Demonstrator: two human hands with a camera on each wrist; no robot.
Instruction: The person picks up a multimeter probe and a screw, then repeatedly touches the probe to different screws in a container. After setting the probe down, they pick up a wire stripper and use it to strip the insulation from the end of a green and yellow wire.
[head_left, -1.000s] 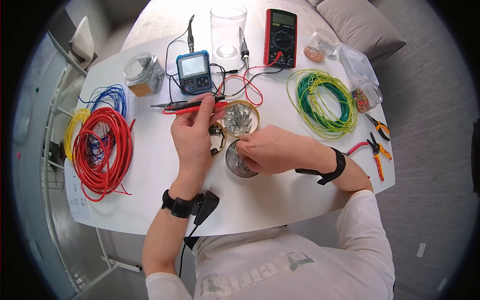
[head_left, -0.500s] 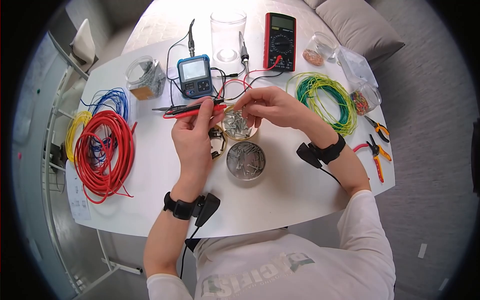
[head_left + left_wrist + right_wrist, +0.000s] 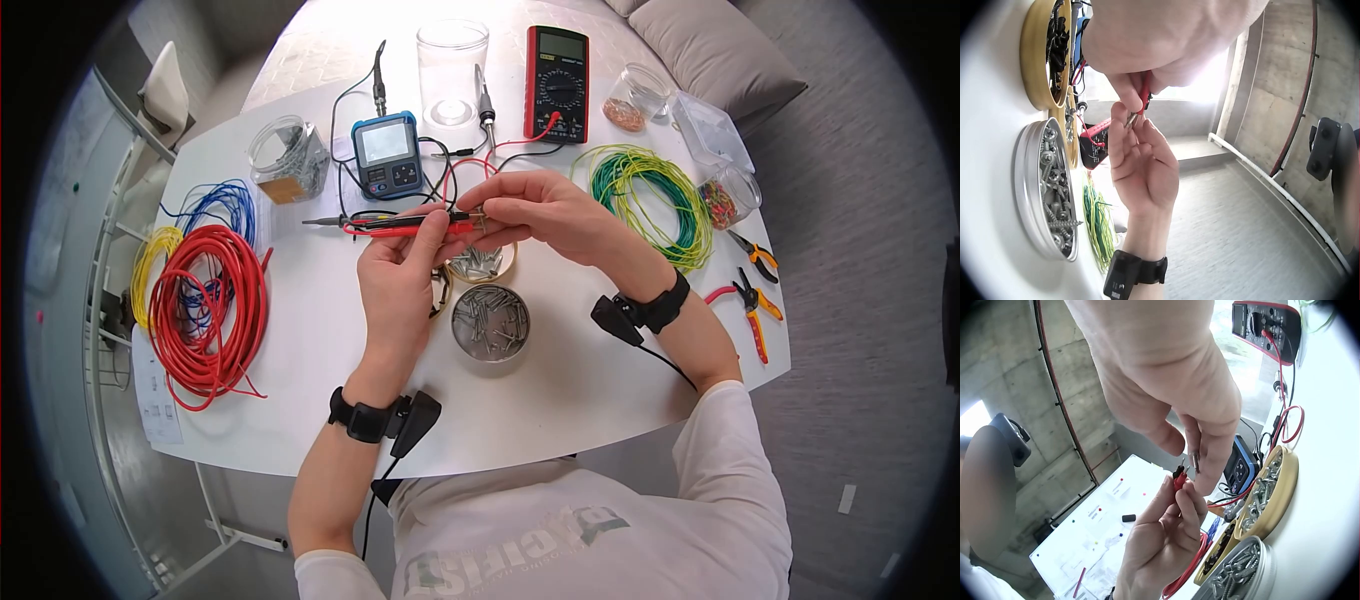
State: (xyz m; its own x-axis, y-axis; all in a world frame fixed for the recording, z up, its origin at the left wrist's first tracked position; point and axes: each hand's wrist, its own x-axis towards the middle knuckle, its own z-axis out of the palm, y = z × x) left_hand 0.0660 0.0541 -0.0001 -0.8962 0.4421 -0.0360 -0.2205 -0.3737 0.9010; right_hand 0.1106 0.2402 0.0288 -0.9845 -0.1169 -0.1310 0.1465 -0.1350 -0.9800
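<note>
One red probe (image 3: 405, 231) and one black probe (image 3: 385, 221) are pinched in your left hand (image 3: 393, 295), bare tips (image 3: 1183, 461) near the small metal piece (image 3: 1195, 462) your right hand (image 3: 565, 218) pinches, so imo steady both and keep those tips apart.

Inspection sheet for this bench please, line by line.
Surface: white table; spills, nothing seen
Job's things: red probe, black probe, metal part; contact between part and probes can't be told
Clutter: meter, tester, screw tin, red coil, pliers
Grippers: left hand holds both probes; right hand pinches the part
Cables: red lead from the meter, looped on the table
Surroundings: cushion past the far-right edge, chair off the left
</note>
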